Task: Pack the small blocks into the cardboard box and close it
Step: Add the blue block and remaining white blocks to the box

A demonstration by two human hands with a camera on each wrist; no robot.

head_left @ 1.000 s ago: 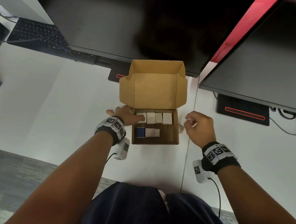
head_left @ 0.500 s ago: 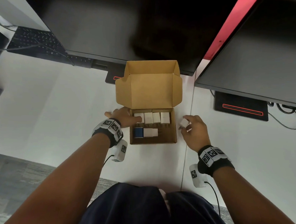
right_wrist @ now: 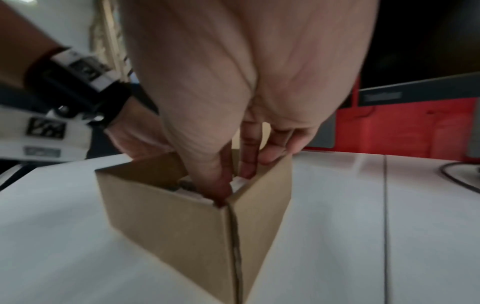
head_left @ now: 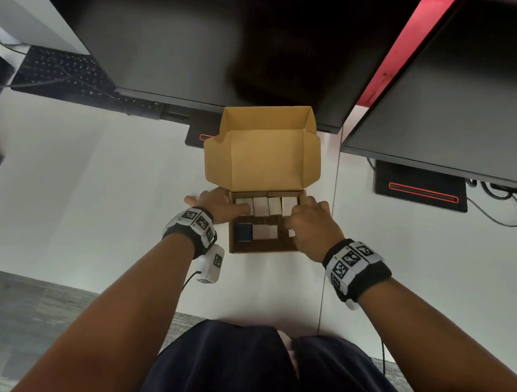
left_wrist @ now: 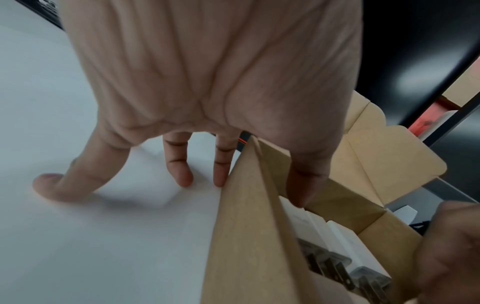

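The cardboard box (head_left: 263, 249) stands open on the white desk, its lid (head_left: 265, 160) upright at the back. A row of white blocks (head_left: 261, 206) fills its rear; a blue block (head_left: 243, 231) and a white block (head_left: 264, 232) lie in front. My left hand (head_left: 221, 204) straddles the box's left wall (left_wrist: 246, 236), with straight fingers on the desk and one inside. My right hand (head_left: 306, 225) reaches into the box's right front corner (right_wrist: 176, 222). Its thumb and fingers pinch a small white block (right_wrist: 237, 183), which is mostly hidden.
Two dark monitors overhang the desk's back, with stands (head_left: 420, 191) behind and to the right of the box. A keyboard (head_left: 63, 71) lies far left and a cable (head_left: 502, 208) loops at far right. The desk's near edge is just in front of my lap.
My right hand carried a white block from the desk right of the box, over the wall, down into the right side. The left hand stayed at the left wall.
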